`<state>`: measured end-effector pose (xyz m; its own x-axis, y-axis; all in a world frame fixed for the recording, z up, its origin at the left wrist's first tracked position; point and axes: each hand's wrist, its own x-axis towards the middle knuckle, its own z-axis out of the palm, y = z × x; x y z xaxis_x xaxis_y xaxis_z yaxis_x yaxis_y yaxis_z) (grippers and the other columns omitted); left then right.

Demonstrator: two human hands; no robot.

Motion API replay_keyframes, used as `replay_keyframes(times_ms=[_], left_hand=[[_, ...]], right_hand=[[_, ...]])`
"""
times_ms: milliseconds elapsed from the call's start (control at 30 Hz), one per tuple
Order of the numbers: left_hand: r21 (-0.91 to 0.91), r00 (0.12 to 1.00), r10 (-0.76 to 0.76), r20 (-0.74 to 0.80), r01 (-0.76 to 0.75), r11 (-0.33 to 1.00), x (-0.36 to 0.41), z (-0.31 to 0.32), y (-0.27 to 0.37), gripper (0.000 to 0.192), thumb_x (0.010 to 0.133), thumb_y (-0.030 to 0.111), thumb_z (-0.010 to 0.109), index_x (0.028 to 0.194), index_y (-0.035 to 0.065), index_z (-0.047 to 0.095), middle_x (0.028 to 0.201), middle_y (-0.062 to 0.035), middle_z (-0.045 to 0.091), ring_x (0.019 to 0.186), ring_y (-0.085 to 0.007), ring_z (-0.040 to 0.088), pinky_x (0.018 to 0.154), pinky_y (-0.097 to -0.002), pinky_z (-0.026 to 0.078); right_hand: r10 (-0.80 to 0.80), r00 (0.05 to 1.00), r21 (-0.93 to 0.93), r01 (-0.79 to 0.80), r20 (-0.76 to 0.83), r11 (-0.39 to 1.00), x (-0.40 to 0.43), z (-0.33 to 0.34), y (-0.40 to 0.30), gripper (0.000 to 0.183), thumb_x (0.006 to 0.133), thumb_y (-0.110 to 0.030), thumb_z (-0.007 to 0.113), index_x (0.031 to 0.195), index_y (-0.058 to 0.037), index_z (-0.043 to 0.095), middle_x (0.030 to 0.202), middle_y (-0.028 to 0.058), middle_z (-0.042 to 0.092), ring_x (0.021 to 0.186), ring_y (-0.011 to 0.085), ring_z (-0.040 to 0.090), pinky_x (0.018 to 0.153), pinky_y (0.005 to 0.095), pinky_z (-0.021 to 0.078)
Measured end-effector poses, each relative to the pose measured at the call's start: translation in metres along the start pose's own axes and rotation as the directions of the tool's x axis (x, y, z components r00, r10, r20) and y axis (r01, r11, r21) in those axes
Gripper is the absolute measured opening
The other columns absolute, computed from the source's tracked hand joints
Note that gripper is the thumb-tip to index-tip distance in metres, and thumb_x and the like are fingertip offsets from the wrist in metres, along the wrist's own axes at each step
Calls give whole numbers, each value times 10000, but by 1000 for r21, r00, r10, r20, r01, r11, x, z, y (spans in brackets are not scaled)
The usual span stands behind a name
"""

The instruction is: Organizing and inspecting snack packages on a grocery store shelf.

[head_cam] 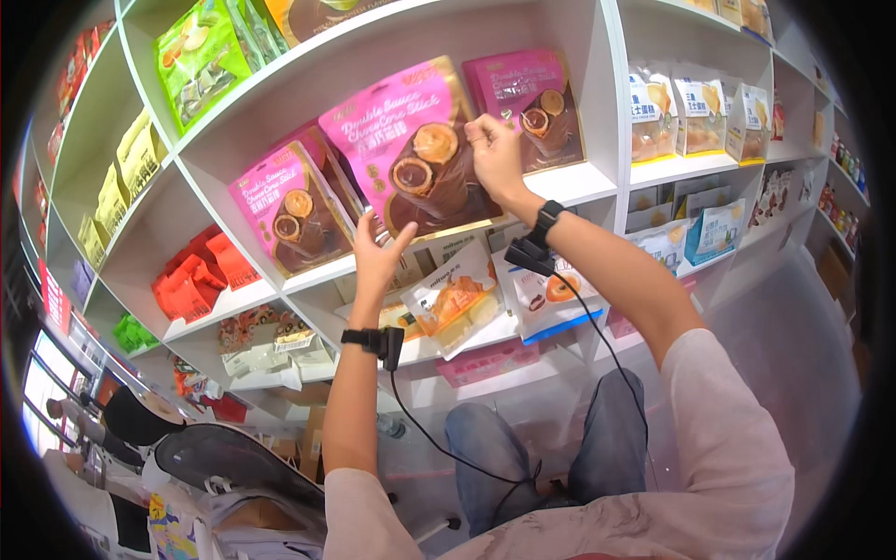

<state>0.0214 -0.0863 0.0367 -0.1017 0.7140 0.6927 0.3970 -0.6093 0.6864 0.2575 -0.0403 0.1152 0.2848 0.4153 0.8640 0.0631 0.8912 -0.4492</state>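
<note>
A large pink and brown snack pouch (420,150) stands tilted at the front of a white shelf. My right hand (495,150) pinches its right edge, fingers curled. My left hand (378,248) is at its lower left corner with thumb and fingers spread; whether it touches the pouch is hard to tell. To the left, a similar pink pouch (294,213) leans in front of others. Another pink pouch (535,105) stands behind my right hand, at the right of the compartment. Both wrists wear black straps with small devices and cables.
The shelf below holds a white and orange pouch (455,297) and a white pouch with a blue edge (553,287). Clear bags of cakes (651,115) stand right, red packets (192,280) left. A black mesh chair back (234,462) is at lower left, near people.
</note>
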Motion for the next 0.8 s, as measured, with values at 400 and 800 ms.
replay_keyframes(times_ms=[400,800], left_hand=[[188,997,37,-71,-23,982,32,15,-77,452,786,135,844,1035,25,483,904,-48,564,787,-117,546,692,-273,499],[353,1000,16,-24,-6,936,49,16,-93,389,822,125,777,1053,2,489,771,-82,665,685,-147,616,642,-305,501]], right_hand=[[46,891,-430,171,451,887,-50,-30,102,713,951,-416,627,1429,62,399,1374,273,456,1293,428,421,1086,492,362],[417,795,-686,-2,440,727,-48,-25,91,875,815,-359,789,1427,52,319,1206,306,605,1185,445,556,1019,493,430]])
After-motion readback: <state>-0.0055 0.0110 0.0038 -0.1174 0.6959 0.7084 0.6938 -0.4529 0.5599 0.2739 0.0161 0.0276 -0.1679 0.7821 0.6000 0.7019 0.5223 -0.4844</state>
